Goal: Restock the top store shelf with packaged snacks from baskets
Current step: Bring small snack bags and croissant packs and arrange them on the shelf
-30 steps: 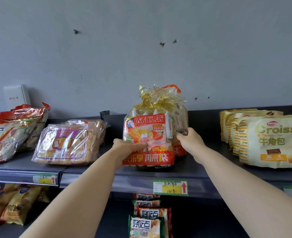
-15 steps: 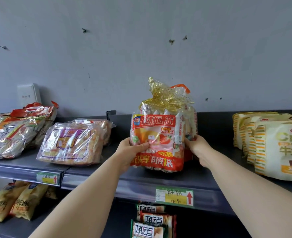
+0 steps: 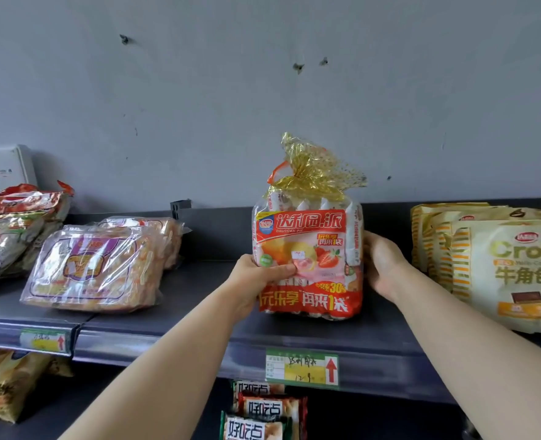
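Observation:
A red and clear bag of pies (image 3: 307,239), tied with a gold top, stands upright on the top dark shelf (image 3: 180,325). My left hand (image 3: 256,274) grips its left side, thumb across the front. My right hand (image 3: 382,265) holds its right side, fingers curled behind the bag. What stands behind the bag is hidden. No basket is in view.
Clear-wrapped snack packs (image 3: 94,265) lie to the left, with red-topped bags (image 3: 11,223) at the far left. Yellow croissant bags (image 3: 504,271) stand to the right. A price tag (image 3: 302,368) hangs on the shelf edge. More packets (image 3: 262,414) sit on the shelf below.
The bag now stands straighter and squarer to me, its gold top upright, and the second bag behind it no longer shows. Both hands keep their hold. My view shifted slightly left.

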Motion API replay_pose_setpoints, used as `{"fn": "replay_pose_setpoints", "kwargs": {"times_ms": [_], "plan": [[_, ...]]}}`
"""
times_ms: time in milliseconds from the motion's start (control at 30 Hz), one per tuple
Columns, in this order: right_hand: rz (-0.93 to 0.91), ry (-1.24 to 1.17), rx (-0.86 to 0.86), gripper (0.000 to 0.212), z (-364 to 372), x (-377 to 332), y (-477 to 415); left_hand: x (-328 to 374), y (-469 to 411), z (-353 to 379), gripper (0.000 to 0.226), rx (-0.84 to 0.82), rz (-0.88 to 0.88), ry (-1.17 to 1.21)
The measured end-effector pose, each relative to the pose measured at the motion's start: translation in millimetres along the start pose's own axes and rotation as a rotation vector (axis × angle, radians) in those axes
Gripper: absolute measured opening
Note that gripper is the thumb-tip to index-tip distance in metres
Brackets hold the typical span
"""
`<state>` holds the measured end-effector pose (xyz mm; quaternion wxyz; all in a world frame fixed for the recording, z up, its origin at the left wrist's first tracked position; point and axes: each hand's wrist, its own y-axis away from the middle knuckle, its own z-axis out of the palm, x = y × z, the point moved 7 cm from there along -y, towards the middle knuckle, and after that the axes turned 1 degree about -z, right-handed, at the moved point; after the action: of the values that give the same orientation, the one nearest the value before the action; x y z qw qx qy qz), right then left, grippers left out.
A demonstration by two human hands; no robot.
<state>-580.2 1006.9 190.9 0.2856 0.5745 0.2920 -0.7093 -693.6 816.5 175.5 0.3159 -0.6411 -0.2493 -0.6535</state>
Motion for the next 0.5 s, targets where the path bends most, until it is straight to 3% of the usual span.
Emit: {"fn": "replay_pose_setpoints", "kwargs": {"times_ms": [100, 167, 200, 300, 433, 500], "plan": [[-0.050, -0.038, -0.071, 0.055, 6, -5, 10, 4, -2, 6, 0.058, -0.054, -0.002, -0.026], [-0.047, -0.052, -0.053, 0.063, 8, -2, 13, 6, 0, 10, 0.089, -0.099, -0.004, -0.020], [-0.042, -0.055, -0.025, 0.065, 7, -1, 15, 7, 1, 13, 0.094, -0.121, 0.009, -0.020], [-0.042, -0.061, 0.005, 0.071, 8, -3, 11, 14, 0, 14, 0.081, -0.069, 0.091, -0.033], [-0.012, -0.105, -0.015, 0.078, 11, -9, -4, 15, -8, 11, 0.087, 0.024, 0.101, -0.013], [0.006, -0.099, -0.049, 0.080, 14, -10, -11, 14, -11, 9, 0.078, 0.031, 0.101, -0.017]]}}
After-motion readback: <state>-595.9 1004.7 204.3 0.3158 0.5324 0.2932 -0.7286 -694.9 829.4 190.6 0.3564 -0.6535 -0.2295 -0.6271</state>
